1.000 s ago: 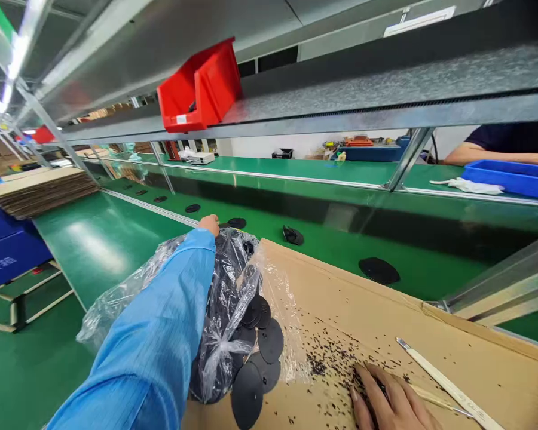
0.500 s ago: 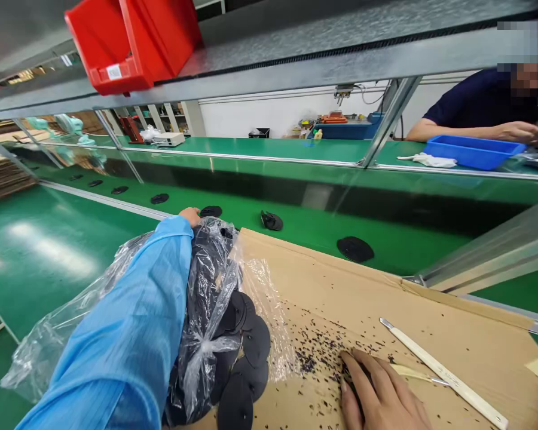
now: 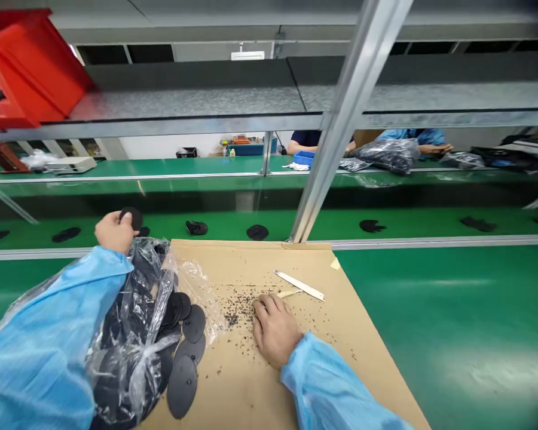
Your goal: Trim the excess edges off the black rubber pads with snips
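My left hand (image 3: pixel 115 232) grips a thin round black disc (image 3: pixel 131 218) between thumb and fingers, above the green belt. Below that wrist lies a clear plastic bag (image 3: pixel 146 358) full of black discs. Several loose discs (image 3: pixel 182 385) spill from it onto the cardboard (image 3: pixel 251 388). My right hand (image 3: pixel 275 328) rests on the cardboard with curled fingers, beside scattered small black bits (image 3: pixel 233 318). Whatever is under those fingers is hidden. A thin pale strip (image 3: pixel 289 293) sticks out beyond them. Near it lies a long white-handled knife-like tool (image 3: pixel 299 285).
Spaced black pieces (image 3: pixel 257 232) lie along the green belt (image 3: pixel 224 224) behind the cardboard. A metal post (image 3: pixel 341 125) rises at the cardboard's back edge. A red bin (image 3: pixel 36 65) sits on the overhead shelf (image 3: pixel 197 89). Two people work at the far bench, near a blue tray (image 3: pixel 303 157).
The view has swung right. My left hand, earlier next to a disc on the belt, now holds a disc up. My right hand stays on the cardboard by the black bits.
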A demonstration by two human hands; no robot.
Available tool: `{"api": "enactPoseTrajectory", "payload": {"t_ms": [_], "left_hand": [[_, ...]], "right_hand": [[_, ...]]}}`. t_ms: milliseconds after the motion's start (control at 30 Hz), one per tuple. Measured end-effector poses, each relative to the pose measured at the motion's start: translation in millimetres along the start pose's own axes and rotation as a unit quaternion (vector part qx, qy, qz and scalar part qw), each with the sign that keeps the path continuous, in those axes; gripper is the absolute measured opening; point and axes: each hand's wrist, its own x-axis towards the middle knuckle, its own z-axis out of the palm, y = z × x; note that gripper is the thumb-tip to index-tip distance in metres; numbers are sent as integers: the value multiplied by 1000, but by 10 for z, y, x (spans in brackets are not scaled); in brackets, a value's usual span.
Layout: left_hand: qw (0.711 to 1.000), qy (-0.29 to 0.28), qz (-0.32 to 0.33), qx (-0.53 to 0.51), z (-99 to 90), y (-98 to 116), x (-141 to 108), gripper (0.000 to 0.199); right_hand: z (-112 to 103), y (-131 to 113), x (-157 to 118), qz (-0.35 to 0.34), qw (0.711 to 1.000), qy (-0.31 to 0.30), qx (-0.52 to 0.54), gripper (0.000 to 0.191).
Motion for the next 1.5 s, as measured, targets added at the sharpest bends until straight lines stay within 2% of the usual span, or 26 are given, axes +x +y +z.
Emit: {"api": "enactPoseTrajectory", "payload": {"t_ms": [67, 100, 167, 267, 400, 467, 533, 600, 667, 733, 833, 900, 967, 1067, 1133, 1200, 1233, 1300, 1367, 1433, 1500], "left_hand": [[987, -53, -65, -139, 31, 319, -347, 21], [962, -94, -121, -227, 36, 461, -544, 14], [935, -156, -157, -278, 22, 684, -965, 6], [888, -240, -210, -331, -13, 844, -1593, 4], [830, -278, -297, -380, 40, 795, -2278, 7], [780, -286, -357, -427, 105, 707, -2518, 7], [744, -287, -397, -454, 163, 610, -2690, 7], [737, -289, -411, -452, 204, 526, -2807, 8], [744, -303, -406, -435, 235, 470, -2890, 7], [769, -333, -368, -402, 267, 449, -2968, 4], [805, -382, -292, -346, 319, 484, -3113, 8], [812, -404, -260, -330, 338, 530, -3208, 13], [824, -433, -212, -297, 319, 562, -3256, 18], [886, -436, -56, -146, 190, 524, -3169, 23], [921, -377, 95, 5, 54, 421, -3014, 28], [909, -306, 235, 157, -85, 267, -2836, 39], [891, -281, 272, 229, -145, 177, -2758, 47], [849, -266, 300, 344, -233, -11, -2646, 57], [814, -278, 312, 403, -271, -180, -2598, 56], [797, -290, 332, 414, -264, -292, -2592, 47], [796, -298, 340, 402, -237, -324, -2602, 41]], "right_hand": [[-25, -14, 2, 9, 1000, -11, 4, 27], [-30, -17, 2, 11, 1000, -13, 5, 26], [-27, -17, -1, 9, 1000, -10, 3, 27], [2, 0, -12, -7, 1000, 12, 0, 31], [62, 48, -12, -42, 997, 64, 3, 32], [90, 73, -9, -63, 992, 105, 20, 31], [103, 86, -15, -82, 983, 155, 51, 31], [92, 81, -32, -90, 972, 197, 87, 31], [55, 60, -52, -86, 964, 219, 121, 31], [3, 35, -69, -86, 962, 214, 146, 32], [-71, 13, -87, -111, 966, 171, 160, 39], [-101, 19, -98, -117, 967, 156, 163, 41], [-118, 40, -110, -97, 967, 164, 168, 35], [-144, 80, -133, -37, 964, 194, 181, 29], [-173, 104, -145, -9, 959, 203, 195, 27], [-205, 126, -149, 5, 956, 204, 211, 25], [-219, 137, -147, 9, 955, 201, 219, 24], [-237, 152, -141, 17, 953, 193, 231, 23], [-239, 155, -136, 17, 953, 183, 240, 23], [-229, 150, -136, 13, 954, 174, 242, 22], [-216, 145, -140, 5, 956, 170, 240, 23]]}}
